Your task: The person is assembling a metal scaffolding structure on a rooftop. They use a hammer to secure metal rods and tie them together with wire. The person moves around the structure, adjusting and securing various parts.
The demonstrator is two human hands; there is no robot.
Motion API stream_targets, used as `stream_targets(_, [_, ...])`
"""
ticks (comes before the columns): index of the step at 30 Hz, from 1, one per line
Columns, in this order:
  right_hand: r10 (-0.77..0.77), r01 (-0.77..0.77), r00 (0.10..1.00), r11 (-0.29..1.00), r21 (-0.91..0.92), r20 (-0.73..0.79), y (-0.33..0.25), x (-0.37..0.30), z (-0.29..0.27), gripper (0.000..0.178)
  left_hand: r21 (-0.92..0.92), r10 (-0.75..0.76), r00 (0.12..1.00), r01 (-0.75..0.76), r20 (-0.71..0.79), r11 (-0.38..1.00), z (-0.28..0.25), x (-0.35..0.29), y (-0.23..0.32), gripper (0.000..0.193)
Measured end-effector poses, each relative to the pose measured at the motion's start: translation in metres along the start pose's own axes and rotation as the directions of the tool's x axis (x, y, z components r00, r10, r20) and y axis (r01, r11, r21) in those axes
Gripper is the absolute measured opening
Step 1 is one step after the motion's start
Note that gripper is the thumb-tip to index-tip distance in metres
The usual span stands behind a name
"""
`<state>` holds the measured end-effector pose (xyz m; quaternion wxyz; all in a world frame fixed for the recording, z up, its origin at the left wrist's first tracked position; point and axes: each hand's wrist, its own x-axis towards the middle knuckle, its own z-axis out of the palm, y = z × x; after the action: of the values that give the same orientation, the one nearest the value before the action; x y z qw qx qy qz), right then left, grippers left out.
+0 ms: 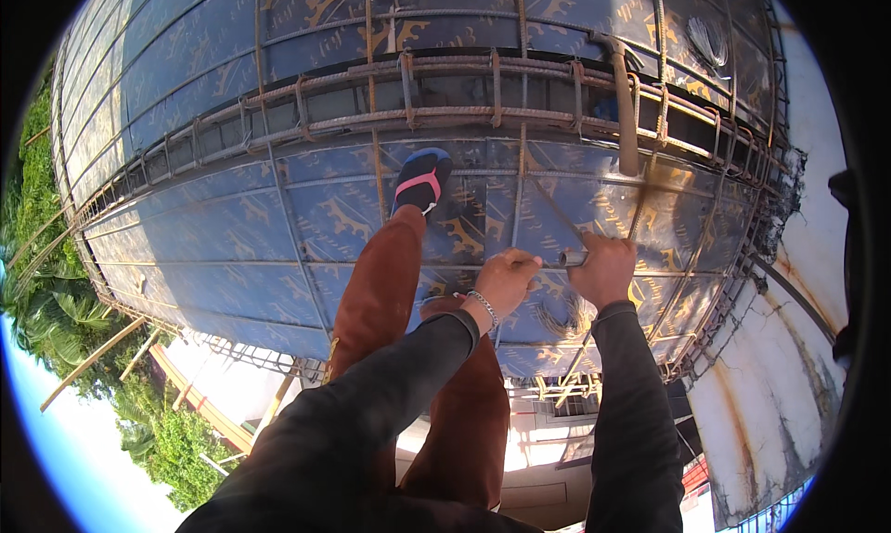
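Observation:
My right hand [601, 269] is closed around a thin metal rod with a grey tubular end [573, 258]. The rod slants up and to the left over the blue formwork panel. Just left of it, my left hand [507, 284] has its fingertips pinched together; whatever they hold is too small to make out. Both hands are above a grid of steel reinforcing bars [522, 199]. A bundle of thin tie wire [566, 318] lies on the panel below my hands. A claw hammer [624, 106] with a wooden handle hangs by its head on the bars farther ahead.
A long rebar beam cage [320, 123] with stirrups crosses ahead of my sandalled foot [423, 182]. Another wire bundle [709, 45] lies at the far right. A stained pale concrete wall [756, 394] stands right. Beyond the left edge are wooden poles [93, 364] and trees.

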<state>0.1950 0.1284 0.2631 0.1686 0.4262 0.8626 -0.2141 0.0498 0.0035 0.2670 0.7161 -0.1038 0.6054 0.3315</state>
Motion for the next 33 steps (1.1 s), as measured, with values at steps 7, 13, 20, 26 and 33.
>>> stream_targets(7, [0.659,-0.663,0.648,0.241,0.709,0.383,-0.016,-0.009,0.028,0.049,-0.108,0.019,0.996,-0.028,-0.089,0.994,0.004,0.029,-0.016,0.026])
stream_targets(13, [0.552,-0.446,0.439,-0.552,0.705,0.709,-0.084,-0.011,0.027,0.055,0.131,0.047,0.999,-0.044,-0.025,0.99,-0.003,0.052,-0.039,0.029])
stream_targets(20, [0.698,-0.855,0.49,0.268,0.445,0.522,-0.062,-0.001,-0.014,0.084,-0.087,-0.377,0.919,0.387,0.113,0.918,0.019,0.017,0.011,0.03])
stream_targets(26, [0.679,-0.781,0.586,0.331,0.529,0.441,-0.049,-0.002,-0.014,0.073,-0.123,-0.408,0.907,0.419,0.105,0.9,0.025,0.006,0.022,0.034])
stream_targets(33, [0.544,-0.488,0.521,-0.442,0.752,0.658,-0.055,0.013,-0.011,0.058,0.17,0.019,0.995,-0.002,-0.1,0.985,0.013,0.017,0.019,0.043])
